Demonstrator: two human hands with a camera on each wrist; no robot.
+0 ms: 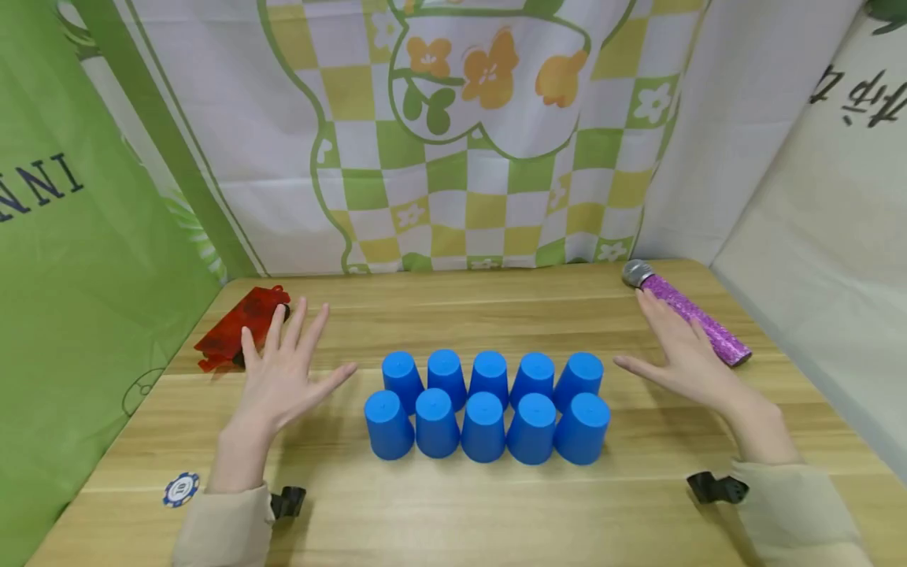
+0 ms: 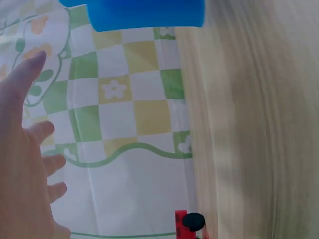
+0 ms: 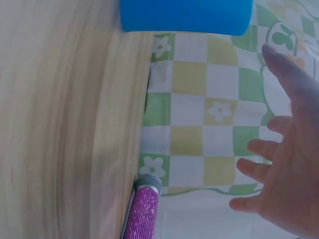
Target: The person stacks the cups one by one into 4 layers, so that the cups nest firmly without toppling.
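Several blue cups (image 1: pixel 485 429) stand upside down in two rows on the wooden table, close together. To their left my left hand (image 1: pixel 283 386) hovers with fingers spread, holding nothing. On the other side my right hand (image 1: pixel 690 358) is held out the same way, thumb toward the cups and apart from them. Part of a blue cup (image 2: pixel 147 12) shows at the top of the left wrist view, and another blue cup (image 3: pixel 187 15) at the top of the right wrist view. Both hands appear with straight, parted fingers in their wrist views.
A red object (image 1: pixel 244 327) with black round parts lies at the back left. A microphone (image 1: pixel 690 311) with a glittery purple handle lies at the back right. One poker chip (image 1: pixel 181 489) rests near the left edge. A patterned curtain (image 1: pixel 489 173) hangs behind the table.
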